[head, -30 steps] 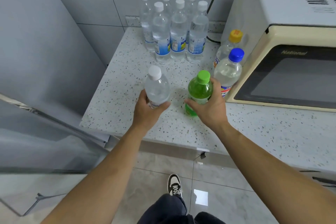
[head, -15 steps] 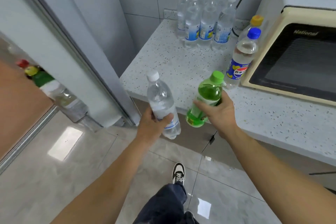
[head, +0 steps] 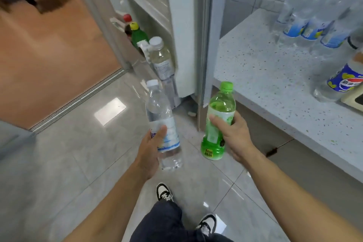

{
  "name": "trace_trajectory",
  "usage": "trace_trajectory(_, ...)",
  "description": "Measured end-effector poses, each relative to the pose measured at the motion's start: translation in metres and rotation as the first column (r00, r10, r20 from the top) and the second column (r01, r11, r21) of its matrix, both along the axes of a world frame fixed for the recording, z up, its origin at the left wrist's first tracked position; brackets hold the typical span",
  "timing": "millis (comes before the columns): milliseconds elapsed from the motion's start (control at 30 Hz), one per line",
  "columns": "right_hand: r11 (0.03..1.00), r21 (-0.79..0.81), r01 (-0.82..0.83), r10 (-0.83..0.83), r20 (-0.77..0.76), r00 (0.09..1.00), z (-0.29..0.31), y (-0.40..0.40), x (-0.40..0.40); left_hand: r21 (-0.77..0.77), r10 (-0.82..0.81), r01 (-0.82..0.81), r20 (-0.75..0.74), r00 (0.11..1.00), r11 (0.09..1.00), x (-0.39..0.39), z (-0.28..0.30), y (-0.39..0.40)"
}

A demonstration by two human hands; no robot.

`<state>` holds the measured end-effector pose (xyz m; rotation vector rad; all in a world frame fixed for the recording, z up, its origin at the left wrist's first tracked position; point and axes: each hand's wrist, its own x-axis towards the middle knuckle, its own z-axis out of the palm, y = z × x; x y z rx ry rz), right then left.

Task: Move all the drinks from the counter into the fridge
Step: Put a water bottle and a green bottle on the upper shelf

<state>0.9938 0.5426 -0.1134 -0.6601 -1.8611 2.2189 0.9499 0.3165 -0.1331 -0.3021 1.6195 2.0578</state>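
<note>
Your left hand (head: 150, 149) grips the clear water bottle (head: 163, 124) and your right hand (head: 233, 135) the green soda bottle (head: 218, 122), both off the counter (head: 275, 88), short of the open fridge door shelf (head: 143, 49); hold them upright; seat each beside the bottles already standing there.

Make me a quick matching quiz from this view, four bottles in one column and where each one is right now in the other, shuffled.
Things:
1. clear plastic water bottle with white cap
2. green plastic bottle with green cap
3. green bottle with yellow cap
4. clear bottle with blue Pepsi label

Places:
A. standing on the speckled counter
B. in the right hand
C. in the open fridge door shelf
D. in the left hand

Pairs: 1-D, 2-B, 3-C, 4-A
</note>
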Motion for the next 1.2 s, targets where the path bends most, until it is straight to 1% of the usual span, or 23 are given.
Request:
trace_trajectory(100,0.996,-0.033,-0.086,0.087,0.040,0.995,-0.008,-0.042,-0.017,0.015,0.104,-0.105,0.066,0.992,0.994,0.002,0.000,-0.042)
trace_trajectory(233,0.975,-0.057,-0.214,0.217,0.056,0.975,-0.008,-0.100,-0.041,0.033,0.184,-0.188,0.091,0.979,0.982,0.001,0.001,-0.093)
trace_trajectory(367,0.956,-0.055,-0.289,0.292,0.059,0.955,-0.006,-0.161,-0.070,0.033,0.243,-0.247,0.091,0.966,0.968,-0.009,0.002,-0.146)
trace_trajectory(467,0.942,-0.032,-0.333,0.335,0.061,0.940,-0.003,-0.209,-0.095,0.005,0.281,-0.281,0.061,0.958,0.960,-0.024,0.004,-0.189)
trace_trajectory(633,0.935,0.009,-0.355,0.354,0.048,0.934,-0.004,-0.290,-0.141,-0.052,0.292,-0.292,-0.018,0.956,0.955,-0.057,0.006,-0.271)
trace_trajectory(833,0.937,-0.016,-0.350,0.350,0.080,0.933,-0.012,-0.370,-0.186,-0.082,0.338,-0.337,-0.001,0.941,0.938,-0.098,0.008,-0.349)
trace_trajectory(1000,0.938,-0.020,-0.346,0.346,0.104,0.932,-0.020,-0.410,-0.226,-0.082,0.369,-0.368,0.000,0.929,0.926,-0.147,0.006,-0.382)
trace_trajectory(1200,0.952,-0.023,-0.304,0.305,0.122,0.945,-0.031,-0.432,-0.294,-0.074,0.367,-0.365,0.004,0.930,0.928,-0.225,0.001,-0.398)
